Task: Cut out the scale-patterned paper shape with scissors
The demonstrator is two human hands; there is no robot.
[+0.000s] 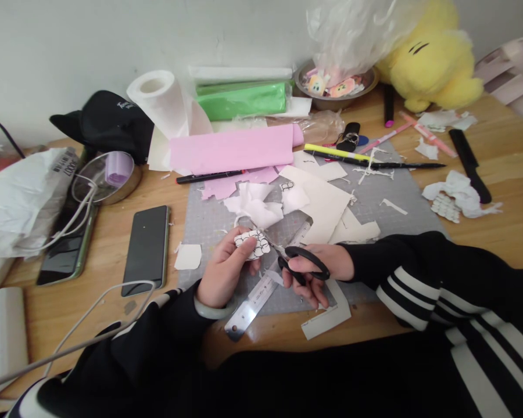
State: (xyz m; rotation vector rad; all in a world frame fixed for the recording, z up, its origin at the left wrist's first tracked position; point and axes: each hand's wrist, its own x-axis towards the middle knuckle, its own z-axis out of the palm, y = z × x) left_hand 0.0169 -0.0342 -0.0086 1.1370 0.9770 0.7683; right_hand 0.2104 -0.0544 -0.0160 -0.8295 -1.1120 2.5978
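Observation:
Between the thumb and fingers of my left hand (229, 264) is a small white paper piece (258, 246) with black curved outlines. My right hand (316, 273) has its fingers in the black handles of a pair of scissors (307, 255). The scissor blades point up and left, at the right edge of the patterned piece. Below the hands, a metal ruler (253, 305) lies slanted across the grey cutting mat (375, 203). Cream paper sheets (325, 200) and crumpled white paper (255, 206) lie just beyond the hands.
A dark phone (146, 249) and a small white paper square (188, 256) lie to the left. Folded pink paper (233, 150), a paper roll (157, 101) and a metal bowl (335, 101) stand farther back. A black comb (469, 165) is at the right; a white cable (98, 299) crosses the left side.

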